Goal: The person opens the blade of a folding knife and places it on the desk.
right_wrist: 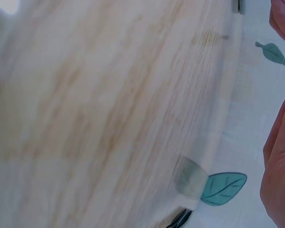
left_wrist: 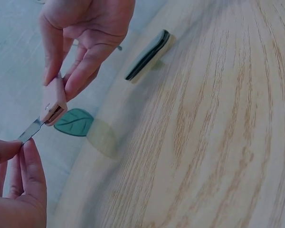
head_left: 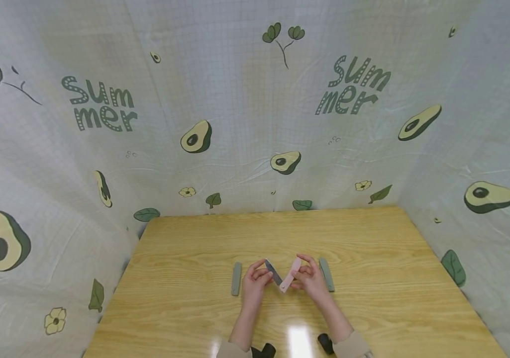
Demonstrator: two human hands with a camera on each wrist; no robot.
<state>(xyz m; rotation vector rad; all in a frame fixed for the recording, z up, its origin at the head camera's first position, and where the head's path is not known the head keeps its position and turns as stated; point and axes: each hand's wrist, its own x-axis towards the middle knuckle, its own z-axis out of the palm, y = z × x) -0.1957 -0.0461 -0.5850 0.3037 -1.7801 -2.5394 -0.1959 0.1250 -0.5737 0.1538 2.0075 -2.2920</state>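
Observation:
A folding knife with a pink handle (head_left: pixel 292 274) and a grey blade (head_left: pixel 273 271) is held up between the two hands, opened into a V. My left hand (head_left: pixel 255 284) pinches the blade between thumb and fingers. The handle is gripped by my right hand (head_left: pixel 312 282). In the left wrist view the pink handle (left_wrist: pixel 53 100) shows its slot, and the blade (left_wrist: pixel 30 130) runs down to the left fingertips. Only parts of the hands reach into the right wrist view, where the right hand (right_wrist: pixel 281 180) is at the edge and the knife is out of sight.
A green folded knife (head_left: pixel 236 279) lies on the wooden table (head_left: pixel 183 258) left of my left hand. Another green one (head_left: pixel 326 274) lies just beyond my right hand. A white curtain (head_left: pixel 237 89) printed with avocados surrounds the table's back and sides.

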